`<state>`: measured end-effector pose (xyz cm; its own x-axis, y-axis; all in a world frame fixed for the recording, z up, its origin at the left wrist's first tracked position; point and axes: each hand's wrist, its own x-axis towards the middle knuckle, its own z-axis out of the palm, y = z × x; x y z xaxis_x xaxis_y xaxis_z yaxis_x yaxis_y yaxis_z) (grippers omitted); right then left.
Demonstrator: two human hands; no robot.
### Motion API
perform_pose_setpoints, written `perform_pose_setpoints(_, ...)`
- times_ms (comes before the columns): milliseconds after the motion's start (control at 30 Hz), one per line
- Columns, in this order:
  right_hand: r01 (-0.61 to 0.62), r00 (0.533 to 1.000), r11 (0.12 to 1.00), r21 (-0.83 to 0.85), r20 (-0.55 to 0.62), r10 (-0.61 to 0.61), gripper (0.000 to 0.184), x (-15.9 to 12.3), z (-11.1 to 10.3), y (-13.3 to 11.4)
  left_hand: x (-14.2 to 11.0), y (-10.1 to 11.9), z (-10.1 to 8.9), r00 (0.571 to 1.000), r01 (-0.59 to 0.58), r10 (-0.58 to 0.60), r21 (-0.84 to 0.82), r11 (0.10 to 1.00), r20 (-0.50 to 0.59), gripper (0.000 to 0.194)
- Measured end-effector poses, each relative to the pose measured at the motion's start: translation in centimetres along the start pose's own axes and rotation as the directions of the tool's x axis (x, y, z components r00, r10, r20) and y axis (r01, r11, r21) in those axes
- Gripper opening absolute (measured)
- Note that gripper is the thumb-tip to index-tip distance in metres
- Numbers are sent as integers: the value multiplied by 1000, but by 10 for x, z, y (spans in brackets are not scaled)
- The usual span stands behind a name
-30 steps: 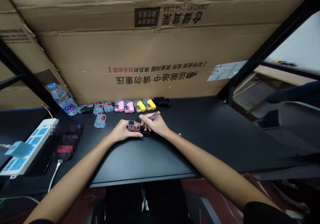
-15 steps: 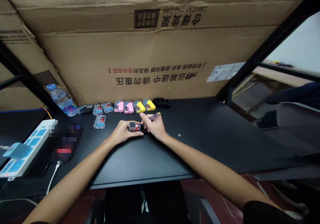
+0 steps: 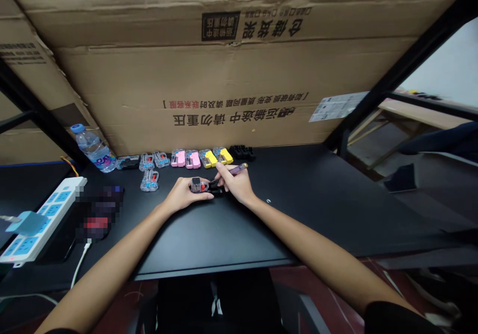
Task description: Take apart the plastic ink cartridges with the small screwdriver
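Note:
My left hand (image 3: pixel 183 193) is closed around a small clear plastic gadget (image 3: pixel 198 185) with a black block on top and a red part inside. A black piece (image 3: pixel 215 189) sticks out from its right side toward my other hand. My right hand (image 3: pixel 236 184) pinches a slim pen-shaped tool (image 3: pixel 239 169) with a purplish barrel and a gold-coloured end. The tool's thin dark tip points left at the black piece; whether it touches is too small to tell. Beyond the hands lie pink gadgets (image 3: pixel 192 159) and yellow gadgets (image 3: pixel 224 156) of similar size.
Clear gadgets with red parts (image 3: pixel 150 180) lie to the left, near a water bottle (image 3: pixel 97 152). Black parts (image 3: pixel 242 152) end the back row. A power strip (image 3: pixel 45 217) and a phone (image 3: pixel 99 214) with a white cable occupy the left side. A cardboard sheet (image 3: pixel 224 75) stands behind.
My right hand has shifted slightly right, away from the gadget, and the tool has moved with it. More of the black piece shows between the hands. My left hand has barely moved.

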<state>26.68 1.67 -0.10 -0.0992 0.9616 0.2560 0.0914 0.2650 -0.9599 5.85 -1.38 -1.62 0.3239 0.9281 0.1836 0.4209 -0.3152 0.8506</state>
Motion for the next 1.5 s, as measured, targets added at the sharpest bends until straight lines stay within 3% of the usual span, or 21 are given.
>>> perform_pose_setpoints(467,54,996,997,-50,-64,-58,62,9,-15,3,-4,13,-6,1000,-9,7,-65,998,-29,46)
perform_pose_setpoints(667,43,994,999,-23,-100,-45,62,12,-23,0,-3,17,-21,956,27,-64,-129,991,-288,47)
perform_pose_setpoints(767,47,996,999,4,-80,-47,66,12,-23,-1,-1,11,-23,934,28,-76,-140,990,-350,49)
perform_pose_setpoints(900,50,999,998,-23,-3,-50,61,15,-25,3,1,3,-20,946,26,-72,-149,989,-315,55)
perform_pose_setpoints(1000,52,996,987,-150,74,-41,50,21,-31,11,1,2,-19,951,24,-63,-131,991,-303,55)
perform_pose_setpoints(1133,37,996,962,-272,89,-13,42,31,-42,21,0,2,-18,950,13,-45,-105,994,-308,52)
perform_pose_setpoints(1367,36,992,952,-304,123,1,40,36,-45,25,0,1,-18,959,8,-33,-91,996,-280,48)
perform_pose_setpoints(1500,43,997,982,-185,68,-31,44,31,-41,14,1,-2,-16,973,-9,5,-17,1000,-229,46)
